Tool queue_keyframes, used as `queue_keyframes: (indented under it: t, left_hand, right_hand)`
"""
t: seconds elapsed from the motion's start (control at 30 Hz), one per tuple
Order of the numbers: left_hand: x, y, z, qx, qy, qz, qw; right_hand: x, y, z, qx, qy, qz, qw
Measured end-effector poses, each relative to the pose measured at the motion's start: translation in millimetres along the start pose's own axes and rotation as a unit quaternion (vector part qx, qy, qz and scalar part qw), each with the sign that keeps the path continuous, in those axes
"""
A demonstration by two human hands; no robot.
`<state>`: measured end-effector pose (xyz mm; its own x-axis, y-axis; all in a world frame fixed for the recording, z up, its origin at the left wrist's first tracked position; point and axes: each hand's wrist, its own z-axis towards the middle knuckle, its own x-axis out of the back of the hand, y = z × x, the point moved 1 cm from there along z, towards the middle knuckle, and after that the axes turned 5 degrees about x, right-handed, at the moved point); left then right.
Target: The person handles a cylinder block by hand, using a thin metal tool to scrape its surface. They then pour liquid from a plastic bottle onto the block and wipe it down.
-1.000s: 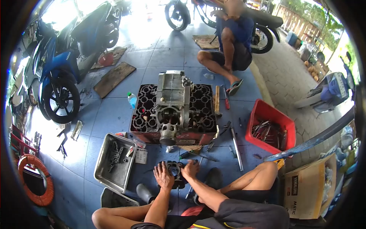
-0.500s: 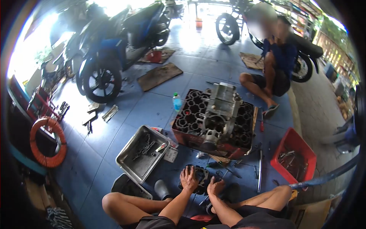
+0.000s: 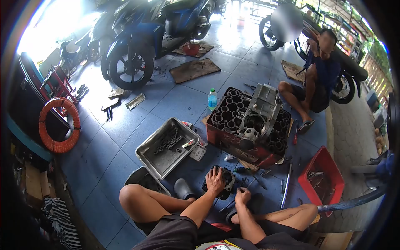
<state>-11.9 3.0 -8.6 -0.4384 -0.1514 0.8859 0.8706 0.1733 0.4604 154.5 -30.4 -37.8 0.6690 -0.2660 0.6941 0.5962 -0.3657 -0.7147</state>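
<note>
My left hand point(image 3: 215, 181) lies over the left side of a dark engine cylinder block point(image 3: 228, 183), its fingers curled across the top edge and gripping it. The block stands on the floor between my legs, and an opening shows on its right side. Just to the right, my right hand point(image 3: 242, 196) is closed in a fist-like grip, apart from the block. Whatever is inside those fingers is too small to make out. Beyond the hands, a screwdriver with a green handle point(image 3: 241, 169) lies on the tiles among other small tools.
A metal tray point(image 3: 166, 163) holding a chain stands to the left. Ahead, an engine case point(image 3: 261, 109) rests on a red crate point(image 3: 233, 148). A red bin point(image 3: 315, 192) of tools is at the right. Another person point(image 3: 318, 75) sits beyond, near parked motorbikes.
The view has shifted, so the surroundings appear farther right. My left hand has curled more over the cylinder block, and my right hand has drawn slightly away from it.
</note>
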Motion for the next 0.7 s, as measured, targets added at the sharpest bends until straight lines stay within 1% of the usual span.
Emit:
queue_keyframes:
  t: [0.03,0.07,0.1,0.13,0.17,0.2,0.23,0.27,0.3,0.33,0.37,0.43,0.5,0.57,0.6,0.63,0.67,0.7]
  left_hand:
    - [-5,-2,-1,-0.008,0.012,-0.004,1.000]
    - [-12,-5,0,-0.013,0.027,0.018,0.999]
    - [-9,-4,1,-0.024,0.037,0.006,0.999]
    - [-3,-2,2,-0.031,0.037,-0.005,0.999]
    - [-15,-9,1,-0.050,0.068,0.002,0.996]
    - [-19,-13,1,-0.061,0.074,0.011,0.995]
    - [-16,-9,5,-0.026,0.024,0.025,0.999]
    - [-5,-1,6,-0.017,0.015,0.023,0.999]
    - [-12,-4,6,-0.037,0.047,0.014,0.998]
    - [-7,0,6,-0.030,0.044,0.000,0.999]
    - [-16,-4,7,-0.046,0.073,0.007,0.996]
    - [-20,-6,9,-0.052,0.083,0.008,0.995]
    - [-13,-2,9,-0.067,0.078,0.019,0.994]
    - [-6,7,10,-0.055,0.074,0.038,0.995]
    - [-11,4,13,-0.064,0.077,0.030,0.995]
    - [-12,3,12,-0.071,0.078,0.019,0.994]
    - [-11,5,11,-0.061,0.070,0.031,0.995]
    - [-14,5,8,-0.057,0.065,0.032,0.996]
  right_hand:
    - [3,-4,6,-0.006,0.025,0.003,1.000]
    - [0,-2,14,0.032,0.026,-0.011,0.999]
    - [-9,4,24,0.065,0.024,-0.028,0.997]
    - [-24,15,33,0.119,0.007,-0.084,0.989]
    - [-26,4,33,0.078,-0.054,-0.141,0.985]
    - [-24,-8,29,0.095,-0.072,-0.126,0.985]
    - [-36,1,25,0.122,-0.053,-0.134,0.982]
    - [-21,-21,21,0.102,-0.108,-0.145,0.978]
    - [-15,-28,15,0.149,-0.131,-0.221,0.955]
    - [-19,-21,15,0.125,-0.133,-0.215,0.959]
    - [-21,-13,9,0.200,-0.098,-0.236,0.946]
    - [-16,-25,5,0.088,-0.017,-0.188,0.978]
    - [-35,-7,18,0.146,0.008,-0.108,0.983]
    - [-52,-15,43,0.132,-0.039,-0.122,0.983]
    - [-51,-21,52,0.127,-0.050,-0.110,0.985]
    - [-47,-20,51,0.121,-0.060,-0.098,0.986]
    - [-40,-15,44,0.140,-0.083,-0.122,0.979]
    - [-33,-9,35,0.137,-0.088,-0.124,0.979]
